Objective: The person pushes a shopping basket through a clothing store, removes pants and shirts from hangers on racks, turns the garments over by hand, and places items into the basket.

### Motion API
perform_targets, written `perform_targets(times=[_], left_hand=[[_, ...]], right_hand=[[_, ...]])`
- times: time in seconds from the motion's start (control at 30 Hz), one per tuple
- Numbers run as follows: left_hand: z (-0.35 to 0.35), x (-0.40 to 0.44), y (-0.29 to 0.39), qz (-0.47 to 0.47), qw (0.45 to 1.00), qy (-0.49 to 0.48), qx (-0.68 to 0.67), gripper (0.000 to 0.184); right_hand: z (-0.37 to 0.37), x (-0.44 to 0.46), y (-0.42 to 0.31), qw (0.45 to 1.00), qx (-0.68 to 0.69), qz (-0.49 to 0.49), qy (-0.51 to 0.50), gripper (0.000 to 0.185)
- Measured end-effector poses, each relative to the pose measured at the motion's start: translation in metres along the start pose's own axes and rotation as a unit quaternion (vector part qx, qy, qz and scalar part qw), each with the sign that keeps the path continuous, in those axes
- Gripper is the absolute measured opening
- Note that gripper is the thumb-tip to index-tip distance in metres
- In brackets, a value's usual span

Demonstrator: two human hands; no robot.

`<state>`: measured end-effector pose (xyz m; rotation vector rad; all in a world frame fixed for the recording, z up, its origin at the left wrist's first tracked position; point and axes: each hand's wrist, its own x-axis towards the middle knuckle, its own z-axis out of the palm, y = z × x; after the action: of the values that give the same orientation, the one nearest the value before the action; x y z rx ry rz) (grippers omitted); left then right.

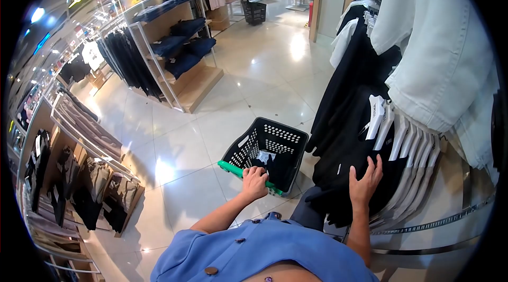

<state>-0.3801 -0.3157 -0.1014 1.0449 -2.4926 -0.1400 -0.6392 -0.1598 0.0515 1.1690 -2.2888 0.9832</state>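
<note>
My left hand is wrapped round the green handle of a black shopping basket. Inside the basket lie dark clothing and a pale item. On the right, my right hand has its fingers spread and holds nothing. It is over or against a black garment on the rack; whether it touches the cloth I cannot tell. White hangers stand in a row just above that hand, carrying black and then pale garments.
White trousers hang at upper right above the hangers. A curved metal rail runs low on the right. Folded jeans fill a shelf unit at upper left. Another display rack stands at lower left. A second black basket is farther back.
</note>
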Motion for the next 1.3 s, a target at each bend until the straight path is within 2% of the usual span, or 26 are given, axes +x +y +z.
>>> perform_targets(times=[0.33, 0.83, 0.93, 1.03, 1.07, 1.1, 1.2, 1.3], left_hand=[[-0.001, -0.001, 0.002, 0.001, 1.0, 0.005, 0.005, 0.017], [-0.009, 0.002, 0.008, -0.018, 0.999, -0.037, 0.014, 0.014], [-0.01, 0.002, 0.008, -0.024, 0.998, -0.05, 0.013, 0.019], [-0.013, 0.013, 0.019, -0.049, 0.994, -0.097, -0.015, 0.026], [-0.003, 0.017, 0.023, -0.036, 0.996, -0.072, -0.041, 0.028], [0.008, 0.02, 0.028, -0.018, 0.996, -0.055, -0.068, 0.03], [-0.001, 0.046, 0.064, 0.047, 0.985, -0.037, -0.163, 0.033], [-0.022, 0.064, 0.1, 0.113, 0.958, -0.016, -0.263, 0.033]], right_hand=[[0.002, -0.003, 0.001, 1.0, -0.012, -0.004, -0.002, 0.053], [0.004, -0.003, 0.004, 1.0, -0.009, 0.005, 0.003, 0.055], [0.004, -0.003, 0.006, 1.0, -0.014, 0.01, 0.001, 0.055], [0.003, -0.002, 0.005, 1.0, -0.023, 0.011, 0.006, 0.056], [0.004, -0.002, 0.005, 1.0, -0.016, 0.012, 0.007, 0.056], [0.004, -0.001, 0.005, 1.0, -0.013, 0.021, 0.008, 0.057], [0.008, 0.002, 0.011, 0.998, -0.016, -0.034, 0.047, 0.057], [0.005, 0.001, 0.009, 1.0, -0.014, 0.001, 0.022, 0.053]])
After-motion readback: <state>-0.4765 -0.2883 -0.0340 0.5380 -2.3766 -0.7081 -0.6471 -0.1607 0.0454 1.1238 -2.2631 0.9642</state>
